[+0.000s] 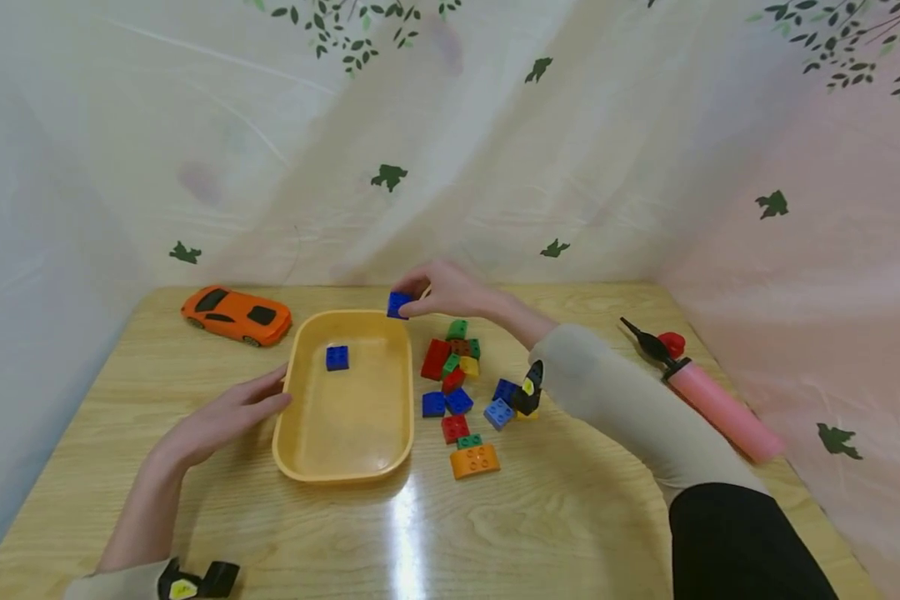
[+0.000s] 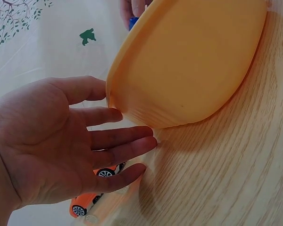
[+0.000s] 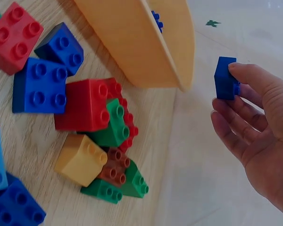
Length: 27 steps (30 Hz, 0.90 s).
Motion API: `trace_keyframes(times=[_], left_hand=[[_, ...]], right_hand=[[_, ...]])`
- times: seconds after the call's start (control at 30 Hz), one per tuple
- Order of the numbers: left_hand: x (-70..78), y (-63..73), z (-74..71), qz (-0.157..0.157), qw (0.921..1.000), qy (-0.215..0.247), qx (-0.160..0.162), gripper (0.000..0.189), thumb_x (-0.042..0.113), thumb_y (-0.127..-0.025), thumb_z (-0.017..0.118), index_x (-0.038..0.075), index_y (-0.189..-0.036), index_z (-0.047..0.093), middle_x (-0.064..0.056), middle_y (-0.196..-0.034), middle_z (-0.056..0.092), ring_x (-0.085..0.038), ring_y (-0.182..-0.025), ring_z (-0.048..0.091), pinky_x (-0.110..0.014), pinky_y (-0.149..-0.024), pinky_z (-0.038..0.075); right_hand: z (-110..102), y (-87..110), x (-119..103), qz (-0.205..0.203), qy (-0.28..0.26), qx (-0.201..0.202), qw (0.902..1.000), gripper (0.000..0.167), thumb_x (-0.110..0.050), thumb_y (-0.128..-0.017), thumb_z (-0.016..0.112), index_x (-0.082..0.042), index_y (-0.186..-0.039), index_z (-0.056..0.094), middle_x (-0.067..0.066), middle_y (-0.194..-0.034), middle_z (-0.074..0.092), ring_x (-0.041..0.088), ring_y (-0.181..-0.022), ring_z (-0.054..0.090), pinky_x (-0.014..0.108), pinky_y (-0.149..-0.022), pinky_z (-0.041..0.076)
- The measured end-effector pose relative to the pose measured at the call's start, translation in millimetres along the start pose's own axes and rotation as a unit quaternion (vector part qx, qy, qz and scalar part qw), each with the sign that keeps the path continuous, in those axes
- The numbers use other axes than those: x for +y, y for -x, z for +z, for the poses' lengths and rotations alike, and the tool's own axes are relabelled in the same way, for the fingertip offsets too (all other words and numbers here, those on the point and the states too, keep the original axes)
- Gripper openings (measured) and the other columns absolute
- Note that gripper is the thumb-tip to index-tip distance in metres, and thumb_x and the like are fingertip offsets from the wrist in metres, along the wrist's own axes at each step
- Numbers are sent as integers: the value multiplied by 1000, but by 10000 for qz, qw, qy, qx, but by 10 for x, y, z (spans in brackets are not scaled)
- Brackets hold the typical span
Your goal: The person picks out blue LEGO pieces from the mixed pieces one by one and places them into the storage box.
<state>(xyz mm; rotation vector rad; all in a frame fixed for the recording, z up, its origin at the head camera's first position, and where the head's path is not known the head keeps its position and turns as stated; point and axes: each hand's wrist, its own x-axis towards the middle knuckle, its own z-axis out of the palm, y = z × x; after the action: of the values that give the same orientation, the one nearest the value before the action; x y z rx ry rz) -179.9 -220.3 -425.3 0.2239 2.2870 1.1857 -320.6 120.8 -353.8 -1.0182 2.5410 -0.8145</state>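
My right hand [image 1: 450, 289] pinches a blue toy brick [image 3: 225, 78] between thumb and fingers, above the far right corner of a yellow tray [image 1: 343, 477]. Inside the tray, toward its far end, lies another blue brick [image 1: 337, 358]. At the tray's left side, my left hand [image 1: 228, 414] touches the outer wall; in the left wrist view its fingers [image 2: 118, 155] are extended and spread against the tray's end. Right of the tray sits a loose pile of bricks, including a red brick [image 1: 436, 359], an orange brick [image 1: 475, 461] and a light blue brick [image 1: 498, 413].
An orange toy car [image 1: 237, 316] stands at the back left of the wooden table [image 1: 450, 533]. On the right lies a pink hand pump [image 1: 723, 410] with a black nozzle, beside a small red object [image 1: 672, 343]. A white patterned curtain [image 1: 465, 167] hangs behind the table.
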Motion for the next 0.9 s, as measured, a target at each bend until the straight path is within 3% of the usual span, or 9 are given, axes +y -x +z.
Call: trace_keyframes(times=[0.27,0.47,0.9], left_hand=[[0,14,-14,-2,10000,21,9,81,49,-107,50,7,-166,13,-28,-171,11,-55,-156,7,-74,-122,16],[4,14,-15,1,10000,-3,-7,81,49,-107,50,6,-165,13,-28,-171,11,-55,-156,7,-74,-122,17],[16,11,-7,-36,9999,-126,30,82,51,-106,50,6,-165,14,-27,-171,12,-54,-156,8,-73,-122,17]], right_hand=[[205,-246,-133,15,150,-289,9995,39,-26,-96,75,-9,-131,71,6,-117,77,15,-104,71,26,-94,59],[393,-323,-190,-102,330,-502,9981,35,-22,-96,75,-5,-126,72,8,-115,78,15,-102,73,22,-91,59],[626,-337,-223,-97,1481,-521,9876,34,-26,-96,75,-10,-126,73,3,-116,75,12,-97,67,24,-89,56]])
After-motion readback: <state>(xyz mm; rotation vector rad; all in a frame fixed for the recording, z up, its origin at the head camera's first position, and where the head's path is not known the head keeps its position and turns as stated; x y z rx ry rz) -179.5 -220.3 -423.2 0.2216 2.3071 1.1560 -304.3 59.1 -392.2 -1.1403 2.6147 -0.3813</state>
